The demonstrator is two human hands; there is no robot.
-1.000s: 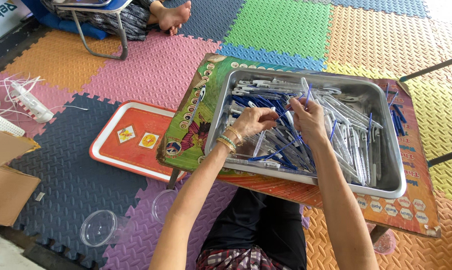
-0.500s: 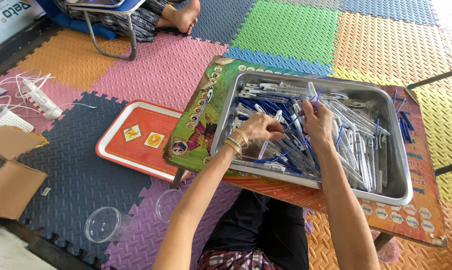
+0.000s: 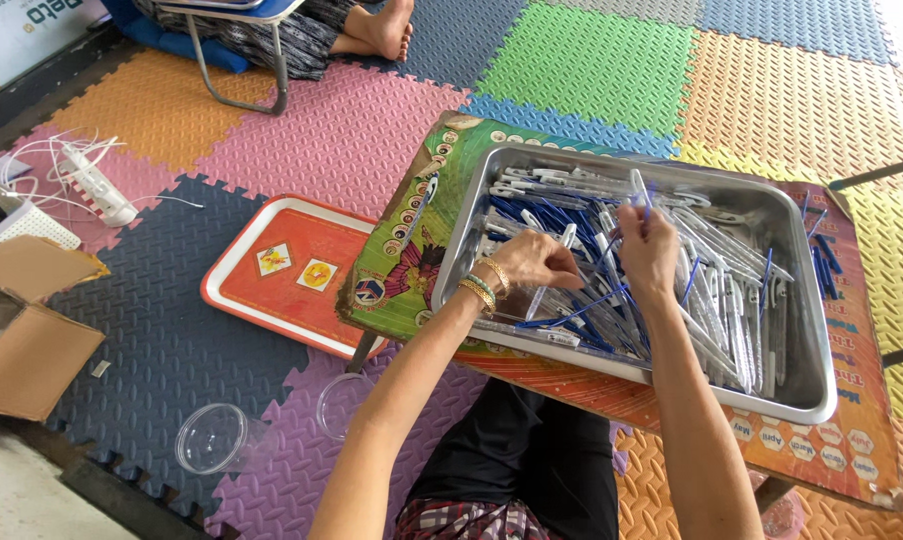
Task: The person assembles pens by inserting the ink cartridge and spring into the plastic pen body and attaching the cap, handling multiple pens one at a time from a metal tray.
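Observation:
A steel tray (image 3: 812,300) full of several white pen barrels and blue pen parts (image 3: 712,290) rests on a colourful low table (image 3: 402,260). My left hand (image 3: 534,262), gold bangles at the wrist, is closed on a white pen barrel over the tray's left half. Beside it my right hand (image 3: 648,245) pinches a slim white and blue pen piece upright, its tip above my fingers. The two hands are close together above the pile.
An orange serving tray (image 3: 272,280) lies on foam floor mats left of the table. Two clear plastic lids (image 3: 212,437) sit on the mat near my knee. A cardboard box (image 3: 27,330) and a white power strip (image 3: 97,185) are at far left. Another person's feet (image 3: 382,28) are at the top.
Both hands have stayed over the tray, shifting slightly. My right hand has lifted a pen piece upright, and my left hand has closed on a white barrel.

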